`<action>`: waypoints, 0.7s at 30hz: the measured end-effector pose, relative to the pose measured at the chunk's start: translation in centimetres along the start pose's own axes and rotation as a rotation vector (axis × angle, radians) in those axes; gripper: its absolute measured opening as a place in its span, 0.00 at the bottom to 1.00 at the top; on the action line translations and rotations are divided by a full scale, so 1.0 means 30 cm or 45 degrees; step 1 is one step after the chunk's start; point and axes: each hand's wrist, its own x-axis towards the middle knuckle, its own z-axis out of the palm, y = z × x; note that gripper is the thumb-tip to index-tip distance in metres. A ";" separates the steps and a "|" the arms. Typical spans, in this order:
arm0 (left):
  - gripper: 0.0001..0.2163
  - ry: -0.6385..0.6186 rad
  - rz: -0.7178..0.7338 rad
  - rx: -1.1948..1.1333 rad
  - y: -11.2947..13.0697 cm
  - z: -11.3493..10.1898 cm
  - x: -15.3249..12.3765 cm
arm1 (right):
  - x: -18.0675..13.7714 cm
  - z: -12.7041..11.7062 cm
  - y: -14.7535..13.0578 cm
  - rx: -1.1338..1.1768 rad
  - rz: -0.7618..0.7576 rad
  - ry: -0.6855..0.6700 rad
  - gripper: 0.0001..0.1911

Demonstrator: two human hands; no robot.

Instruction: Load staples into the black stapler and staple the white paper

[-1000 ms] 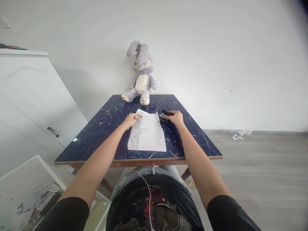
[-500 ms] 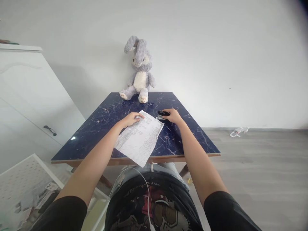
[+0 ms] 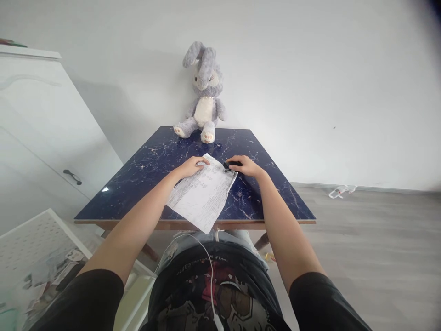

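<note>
Well, I have the right hand [image 3: 246,165] gripping the stapler [image 3: 229,164], the left hand [image 3: 190,168] touching the paper [image 3: 201,195] on the desk [image 3: 138,171]; pinching, I can't tell. Likely light, limp: edges hold best.

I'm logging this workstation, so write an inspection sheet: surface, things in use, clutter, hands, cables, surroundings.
Surface: blue marbled table.
Things in use: printed paper, one corner past the table's near edge; black stapler at the paper's upper right.
Clutter: plush rabbit at the table's far side.
Hands: left hand on the paper's upper left edge; right hand gripping the stapler.
Cables: white cable over the black shirt.
Surroundings: white cabinet, left; plastic item on the floor, right.
</note>
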 end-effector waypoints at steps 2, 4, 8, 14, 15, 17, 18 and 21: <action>0.15 0.021 0.013 -0.014 0.005 0.007 0.002 | 0.020 0.024 -0.028 -0.020 0.138 0.208 0.22; 0.15 0.032 0.005 -0.032 0.011 0.011 0.002 | 0.044 0.061 -0.063 -0.137 0.274 0.364 0.26; 0.15 0.026 -0.076 -0.023 0.025 0.016 -0.005 | 0.075 0.134 -0.135 -0.562 0.274 0.113 0.27; 0.15 0.003 -0.066 -0.009 0.021 0.029 -0.006 | 0.068 0.182 -0.173 -0.932 0.254 -0.011 0.26; 0.15 0.002 -0.063 -0.006 0.018 0.030 -0.004 | 0.067 0.187 -0.173 -0.958 0.250 -0.016 0.25; 0.15 -0.001 -0.056 0.003 0.012 0.031 -0.003 | 0.068 0.194 -0.174 -1.002 0.242 -0.036 0.25; 0.15 -0.003 -0.054 0.007 0.011 0.031 -0.003 | 0.069 0.197 -0.176 -1.018 0.233 -0.051 0.25; 0.15 -0.014 -0.059 0.007 0.011 0.026 -0.006 | 0.069 0.199 -0.183 -1.011 0.216 -0.076 0.25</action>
